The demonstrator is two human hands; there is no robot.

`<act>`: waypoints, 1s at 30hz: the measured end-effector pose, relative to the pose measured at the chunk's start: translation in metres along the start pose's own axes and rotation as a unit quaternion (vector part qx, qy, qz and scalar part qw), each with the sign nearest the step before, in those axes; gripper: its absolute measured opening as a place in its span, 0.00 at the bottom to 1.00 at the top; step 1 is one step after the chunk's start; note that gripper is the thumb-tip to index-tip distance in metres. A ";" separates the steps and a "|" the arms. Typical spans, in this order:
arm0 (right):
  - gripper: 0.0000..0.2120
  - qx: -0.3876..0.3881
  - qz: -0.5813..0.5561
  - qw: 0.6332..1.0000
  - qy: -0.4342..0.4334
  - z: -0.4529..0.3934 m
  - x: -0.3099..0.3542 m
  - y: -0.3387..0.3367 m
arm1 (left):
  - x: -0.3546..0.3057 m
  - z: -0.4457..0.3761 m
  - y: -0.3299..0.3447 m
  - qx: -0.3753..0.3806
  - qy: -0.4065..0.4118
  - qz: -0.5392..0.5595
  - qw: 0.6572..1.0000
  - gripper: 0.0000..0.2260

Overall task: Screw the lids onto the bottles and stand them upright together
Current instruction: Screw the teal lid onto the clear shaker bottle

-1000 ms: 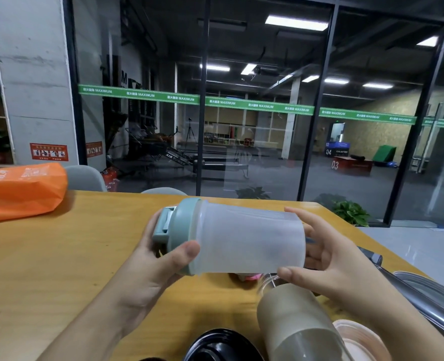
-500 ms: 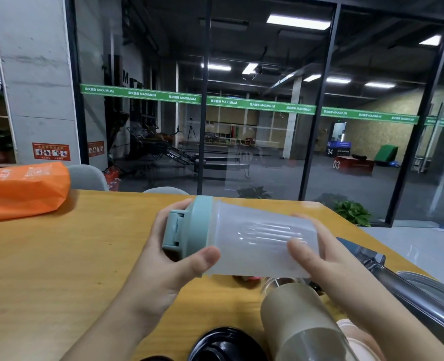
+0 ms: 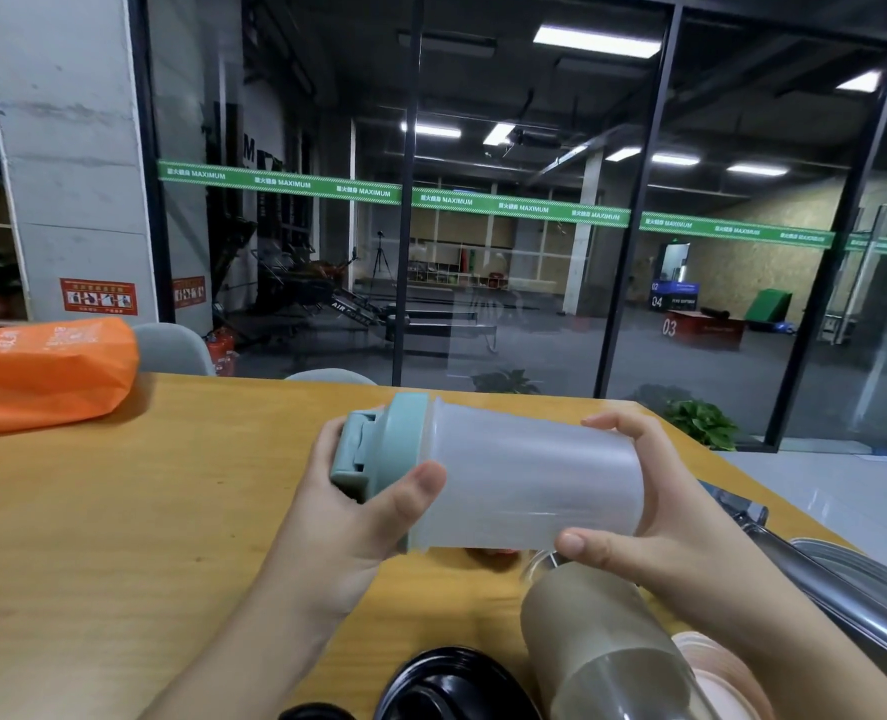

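Both grips closed: left hand on teal lid, right hand round bottle.

One camera sits on the person's head. It looks forward and down, close over the worktop, toward a glass wall behind it.

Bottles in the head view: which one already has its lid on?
The clear frosted bottle, held sideways in both hands, with the pale green lid on. The tan bottle below it shows no lid.
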State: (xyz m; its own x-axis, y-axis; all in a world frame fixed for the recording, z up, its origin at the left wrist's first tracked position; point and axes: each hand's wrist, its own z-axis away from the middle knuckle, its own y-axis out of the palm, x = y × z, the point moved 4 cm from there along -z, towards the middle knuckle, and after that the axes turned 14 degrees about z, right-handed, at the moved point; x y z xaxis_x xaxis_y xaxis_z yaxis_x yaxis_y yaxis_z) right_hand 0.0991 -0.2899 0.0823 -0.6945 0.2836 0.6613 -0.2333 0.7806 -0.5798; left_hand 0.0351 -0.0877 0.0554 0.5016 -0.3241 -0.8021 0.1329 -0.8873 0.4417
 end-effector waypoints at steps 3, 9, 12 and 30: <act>0.33 -0.007 0.017 1.000 -0.001 0.000 0.003 0.000 | -0.002 0.000 0.000 0.018 0.052 -0.008 0.998 0.39; 0.36 -0.019 0.016 1.000 -0.004 -0.001 0.003 -0.001 | -0.002 -0.001 -0.002 0.038 0.026 0.009 0.999 0.36; 0.38 -0.020 0.000 1.000 0.002 -0.001 -0.002 0.000 | 0.003 -0.002 -0.004 0.041 -0.030 0.019 0.999 0.43; 0.27 -0.002 -0.122 0.990 0.069 -0.007 -0.026 0.005 | 0.003 -0.002 -0.009 0.037 -0.055 0.035 0.997 0.43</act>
State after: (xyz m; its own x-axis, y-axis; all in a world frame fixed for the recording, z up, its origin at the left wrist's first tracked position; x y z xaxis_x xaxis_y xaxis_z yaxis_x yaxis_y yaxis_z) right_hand 0.1208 -0.2890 0.0658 -0.5190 0.1596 0.8397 -0.3795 0.8373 -0.3936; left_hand 0.0375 -0.0804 0.0500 0.4097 -0.4167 -0.8115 0.0349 -0.8818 0.4704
